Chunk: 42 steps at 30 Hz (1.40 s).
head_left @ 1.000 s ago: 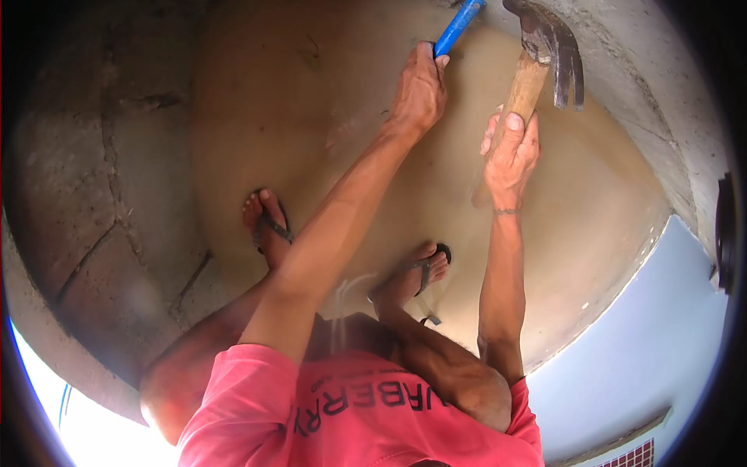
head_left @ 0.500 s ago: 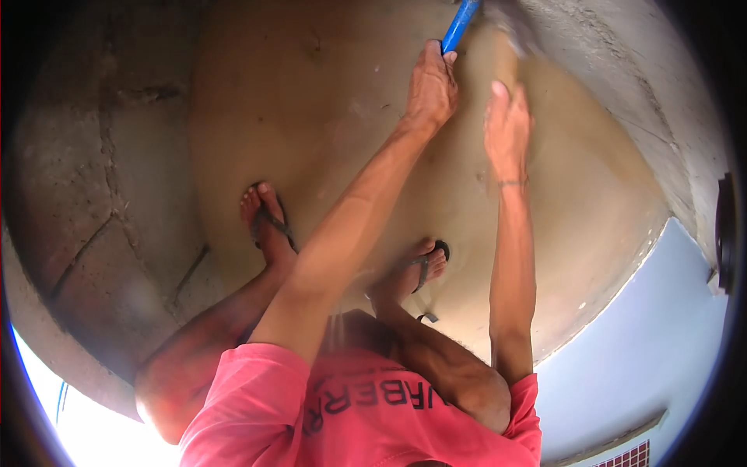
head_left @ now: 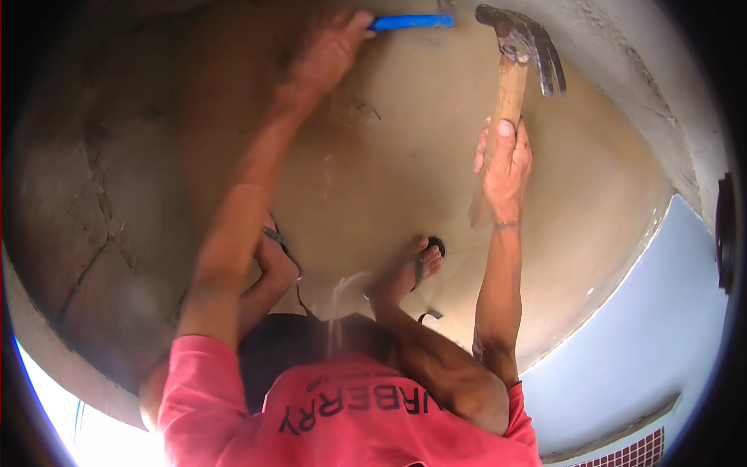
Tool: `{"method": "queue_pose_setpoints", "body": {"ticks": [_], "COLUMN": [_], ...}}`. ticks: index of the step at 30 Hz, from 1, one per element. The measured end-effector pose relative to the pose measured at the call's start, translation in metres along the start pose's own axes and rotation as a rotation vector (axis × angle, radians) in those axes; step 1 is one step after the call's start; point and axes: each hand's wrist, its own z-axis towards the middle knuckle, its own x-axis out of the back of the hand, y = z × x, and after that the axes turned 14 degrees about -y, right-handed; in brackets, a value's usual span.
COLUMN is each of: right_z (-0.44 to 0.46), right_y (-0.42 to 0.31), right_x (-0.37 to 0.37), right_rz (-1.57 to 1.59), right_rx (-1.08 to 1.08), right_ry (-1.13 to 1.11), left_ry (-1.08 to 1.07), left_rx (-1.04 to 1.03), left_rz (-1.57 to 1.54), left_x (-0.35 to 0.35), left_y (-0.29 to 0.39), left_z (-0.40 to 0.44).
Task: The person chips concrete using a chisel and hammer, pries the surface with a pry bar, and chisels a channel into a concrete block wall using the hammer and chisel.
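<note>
at the bottom edge, nearest, is a red shirt [head_left: 366,424] with dark lettering across it. just beyond, the right knee [head_left: 478,397] is bent up against the inside of the right arm, in a squat.

both arms reach well forward from the shirt. the left arm [head_left: 233,226] is nearly straight and slants outward, crossing in front of the left leg, then leans back inward at the wrist. the right arm [head_left: 498,296] is nearly straight too, pointing ahead, with a thin band [head_left: 507,224] at the wrist.

past the knees, the right foot [head_left: 416,272] sits in a dark sandal on the brown floor [head_left: 405,171]; the left foot is partly hidden by the forearm.

farther out, the right hand [head_left: 507,159] is clamped around the wooden handle of a hammer [head_left: 511,86], thumb laid along it toward the head. the hammer's head is raised at the far end, its claw curving to the right.

farthest, the left hand [head_left: 327,50], blurred, is closed on one end of a blue rod [head_left: 412,22]. the rod lies almost crosswise, its free end near the hammer's head but apart from it.
</note>
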Motion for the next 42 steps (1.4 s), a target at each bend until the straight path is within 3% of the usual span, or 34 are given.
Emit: {"method": "queue_pose_setpoints", "body": {"ticks": [1, 7, 10, 13, 16, 19, 22, 25, 28, 31, 34, 37, 40, 42], "right_z": [-0.004, 0.0, -0.003, -0.01, -0.02, -0.029, -0.026, -0.026, -0.028, -0.029, -0.032, -0.029, -0.024, -0.022], "right_y": [0.004, 0.013, 0.014, 0.015, 0.018, 0.018, 0.014, 0.013, 0.012, 0.018, 0.023, 0.019, 0.019, 0.023], "right_x": [0.001, -0.001, -0.002, -0.001, 0.006, 0.012, 0.01, 0.009, 0.004, 0.005, 0.002, -0.006, -0.017, -0.025], "right_rz": [0.003, 0.048, 0.048, 0.031, 0.044, 0.057, 0.076, 0.059, 0.056, 0.076, 0.104, 0.134, 0.172, 0.214], "right_rx": [-0.026, -0.063, -0.073, -0.082, -0.088, -0.105, -0.089, -0.111, -0.129, -0.133, -0.119, -0.093, -0.071, -0.04], "right_ry": [-0.005, -0.021, -0.007, 0.008, 0.0, 0.007, 0.006, 0.004, 0.006, -0.017, -0.022, -0.016, 0.013, 0.025], "left_ry": [-0.059, -0.263, -0.31, -0.272, -0.343, -0.393, -0.184, -0.352, -0.614, -0.381, -0.428, -0.19, -0.445, -0.376], "left_rx": [-0.085, -0.203, -0.172, 0.119, -0.116, -0.149, -0.328, -0.265, -0.04, -0.079, 0.09, -0.334, -0.084, -0.141], "left_rz": [0.164, 0.117, 0.043, -0.178, 0.103, 0.205, 0.28, 0.338, 0.159, 0.13, 0.267, 0.156, 0.315, 0.297], "left_x": [0.017, 0.069, 0.046, 0.037, 0.067, 0.079, 0.072, 0.052, 0.064, 0.058, 0.096, 0.085, 0.076, 0.076], "left_y": [-0.014, -0.016, -0.032, -0.044, -0.019, -0.016, -0.015, -0.023, -0.011, -0.04, -0.038, -0.029, 0.001, -0.003], "left_z": [0.001, 0.018, 0.046, 0.033, 0.023, 0.012, 0.037, 0.058, 0.039, 0.007, 0.002, 0.015, 0.04, 0.04]}}
